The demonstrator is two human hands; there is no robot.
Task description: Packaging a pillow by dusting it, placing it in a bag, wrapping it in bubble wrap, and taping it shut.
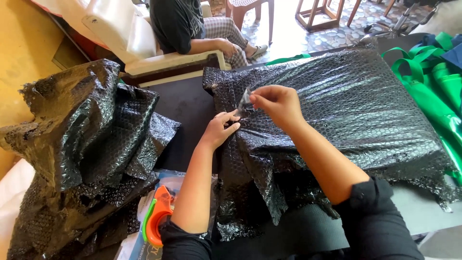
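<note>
A bundle wrapped in black bubble wrap (346,106) lies across the dark table (185,103). My left hand (220,129) presses its fingertips on a fold of the wrap near the bundle's left end. Just above it, my right hand (276,103) pinches a small clear strip of tape (244,99) between thumb and fingers, held right at the wrap's surface. Both my sleeves are black.
A crumpled heap of black bubble wrap (82,149) stands at the left. An orange and green tape dispenser (156,214) lies by my left elbow. Green bags (440,79) are stacked at the right. Another person (192,29) sits beyond the table, with wooden stools (317,12) behind.
</note>
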